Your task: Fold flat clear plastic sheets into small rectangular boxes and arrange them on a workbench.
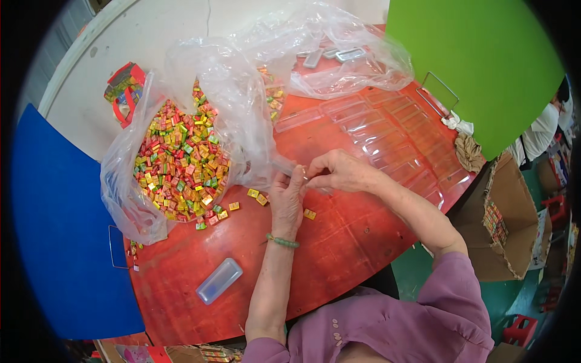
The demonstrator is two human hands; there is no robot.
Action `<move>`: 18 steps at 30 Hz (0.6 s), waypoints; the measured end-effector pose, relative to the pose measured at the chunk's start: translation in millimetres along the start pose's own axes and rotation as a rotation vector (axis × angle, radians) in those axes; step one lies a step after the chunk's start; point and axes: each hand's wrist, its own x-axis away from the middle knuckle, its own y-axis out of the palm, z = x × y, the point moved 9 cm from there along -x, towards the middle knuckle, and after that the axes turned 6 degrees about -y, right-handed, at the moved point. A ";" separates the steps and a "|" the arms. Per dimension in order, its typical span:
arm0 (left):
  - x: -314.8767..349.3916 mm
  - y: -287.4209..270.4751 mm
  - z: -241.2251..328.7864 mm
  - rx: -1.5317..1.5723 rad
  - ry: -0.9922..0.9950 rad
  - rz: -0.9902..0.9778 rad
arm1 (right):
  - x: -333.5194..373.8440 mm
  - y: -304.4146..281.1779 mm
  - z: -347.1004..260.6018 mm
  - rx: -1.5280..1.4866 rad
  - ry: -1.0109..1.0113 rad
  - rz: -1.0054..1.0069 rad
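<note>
Above the red table, my left hand is closed round a small clear plastic case, much of which the fingers cover. My right hand meets it from the right, thumb and forefinger pinched at the case's near end. Whatever lies in that pinch is too small to name. Just left of my hands, a large open clear plastic bag holds a heap of small wrapped candies in red, yellow, orange and green. A few loose candies lie between the bag and my left wrist. Nearer me rests another clear plastic case.
Rows of clear plastic trays cover the table's right side. Behind them, a second plastic bag contains several clear cases. A blue panel borders the left, a green panel the right. A cardboard box stands beyond the right edge.
</note>
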 end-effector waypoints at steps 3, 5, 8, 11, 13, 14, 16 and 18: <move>8.2 8.2 -2.7 0.025 -0.018 -0.018 | 6.8 7.6 26.3 -0.322 0.109 -0.030; 12.6 7.8 -6.9 0.044 -0.036 -0.028 | 9.7 10.9 32.1 -0.495 0.112 -0.046; 18.0 4.9 -16.5 0.081 -0.079 -0.041 | 14.3 17.8 41.1 -0.615 0.153 -0.065; 20.6 -1.7 -23.9 0.068 -0.100 0.000 | 17.9 22.9 51.1 -0.623 0.168 -0.082; 20.5 0.6 -25.2 0.057 -0.109 -0.033 | 20.2 25.2 57.2 -0.673 0.207 -0.096; 19.9 -0.2 -25.3 0.061 -0.111 -0.028 | 20.5 26.2 59.3 -0.674 0.212 -0.100; 17.3 -1.9 -24.6 0.043 -0.112 -0.023 | 19.1 24.5 63.8 -0.666 0.210 -0.066; 13.5 -11.5 -23.9 0.057 -0.103 0.003 | 15.1 10.7 60.7 -0.547 0.146 0.007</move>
